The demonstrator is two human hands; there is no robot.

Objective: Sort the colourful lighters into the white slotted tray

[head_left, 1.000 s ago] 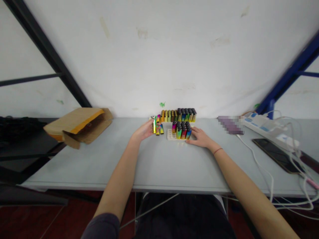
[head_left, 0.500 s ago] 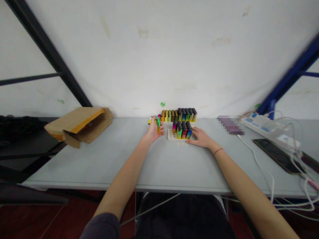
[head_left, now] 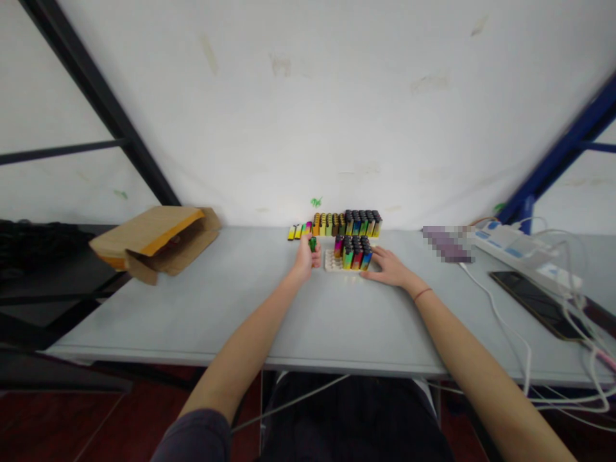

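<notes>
My left hand [head_left: 305,258] is closed around a lighter with a green end [head_left: 312,244], just left of a white holed tray [head_left: 332,264]; most of that lighter is hidden by my fingers. In the tray stand several upright lighters with black tops [head_left: 357,253], and a pink-orange lighter [head_left: 339,246] stands at their left. The tray's left holes are bare. My right hand [head_left: 389,268] lies at the tray's right end, fingers spread, thumb by the front corner and fingertips beside the lighters.
Along the wall stand a block of black-topped lighters [head_left: 363,223] and a row of yellow and brown ones [head_left: 329,224]. Several yellow lighters [head_left: 299,231] lie flat to their left. An opened cardboard box [head_left: 149,239] sits left; a phone [head_left: 534,303], power strip [head_left: 514,247] and white cables are right.
My left hand has shifted right toward the tray and turned, with the lighter in it now pointing more toward the tray. The lying yellow lighters show more. My right hand stays in place.
</notes>
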